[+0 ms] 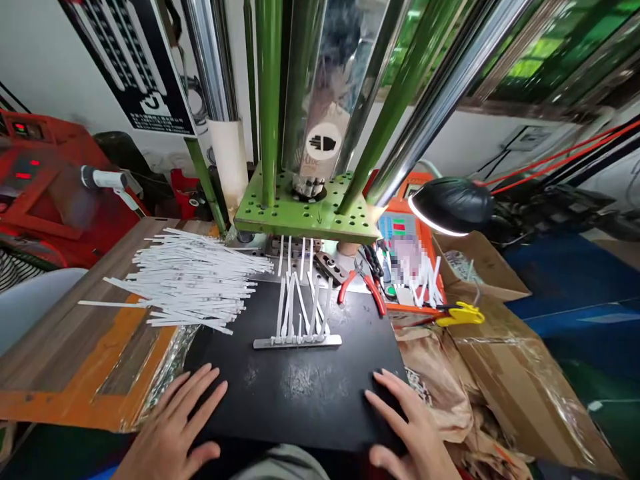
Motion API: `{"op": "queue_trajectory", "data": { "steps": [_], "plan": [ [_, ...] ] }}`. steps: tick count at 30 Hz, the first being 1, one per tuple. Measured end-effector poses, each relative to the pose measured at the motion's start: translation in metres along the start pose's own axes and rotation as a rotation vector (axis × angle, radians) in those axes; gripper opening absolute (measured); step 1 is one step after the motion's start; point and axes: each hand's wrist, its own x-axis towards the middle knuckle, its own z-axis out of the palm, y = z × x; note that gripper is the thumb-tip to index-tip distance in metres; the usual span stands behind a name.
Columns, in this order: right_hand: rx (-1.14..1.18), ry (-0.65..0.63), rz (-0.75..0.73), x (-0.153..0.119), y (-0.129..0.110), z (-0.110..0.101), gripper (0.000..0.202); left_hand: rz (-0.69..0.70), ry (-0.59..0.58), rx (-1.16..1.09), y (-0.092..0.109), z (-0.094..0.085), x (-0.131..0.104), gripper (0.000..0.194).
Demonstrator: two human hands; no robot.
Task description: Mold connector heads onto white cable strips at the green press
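My left hand [175, 423] lies with spread fingers at the left front edge of the black work surface [300, 420], holding nothing. At the right front edge, my right hand [410, 427] is likewise open, fingers apart and bare. Beyond and between them is a narrow pale-grey bar [297, 343], with several thin whitish strips standing or leaning from it toward the machine. Neither hand touches the bar. To the left, a big heap of flat white strips [195, 283] overlaps the wood-patterned board and the black surface.
A green perforated press plate [305, 217] hangs over the far edge, with strips beneath it. Red-handled cutters [363, 287] lie right of the bar. Further right are a black lamp [453, 203], a yellow-handled tool [463, 313] and a cardboard box [530, 373].
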Motion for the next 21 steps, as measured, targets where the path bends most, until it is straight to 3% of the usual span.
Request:
{"op": "queue_trajectory", "data": {
  "steps": [2, 6, 21],
  "plan": [
    [-0.094, -0.025, -0.003, -0.01, -0.011, 0.0, 0.052, -0.081, 0.019, 0.009, 0.01, 0.003, -0.012, 0.048],
    [-0.179, 0.003, 0.085, -0.007, -0.022, 0.007, 0.074, -0.234, 0.105, -0.023, 0.018, 0.013, -0.008, 0.06],
    [-0.2, -0.093, 0.11, -0.009, -0.023, 0.007, 0.093, -0.1, 0.037, 0.144, 0.011, 0.016, -0.013, 0.058]
  ]
}}
